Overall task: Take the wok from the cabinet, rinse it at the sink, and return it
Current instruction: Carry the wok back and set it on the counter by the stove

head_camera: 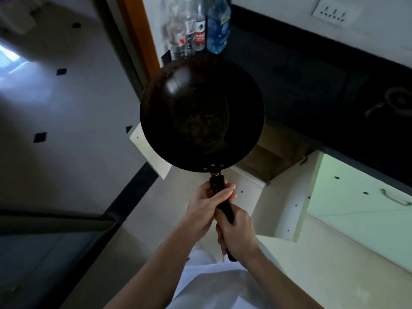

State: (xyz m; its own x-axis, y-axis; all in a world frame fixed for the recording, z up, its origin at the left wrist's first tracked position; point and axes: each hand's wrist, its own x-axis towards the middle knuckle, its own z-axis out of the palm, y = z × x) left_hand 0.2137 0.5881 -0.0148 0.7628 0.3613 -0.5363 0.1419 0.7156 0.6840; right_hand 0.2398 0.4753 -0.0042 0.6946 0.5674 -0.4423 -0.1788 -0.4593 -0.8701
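A black wok (201,112) with a long black handle is held level in the air in front of me, its bowl facing up and some brownish residue at its bottom. My left hand (207,204) grips the handle close to the bowl. My right hand (236,233) grips the handle further back, near its end. Below and behind the wok, the cabinet (269,161) under the counter stands with both cream doors swung open. No sink is in view.
A dark countertop (301,70) runs along the right, with several bottles (200,25) at its far left end and a stove burner (396,103) at the right edge. A drawer front with a handle (367,197) sits right of the cabinet. Tiled floor (66,108) spreads left.
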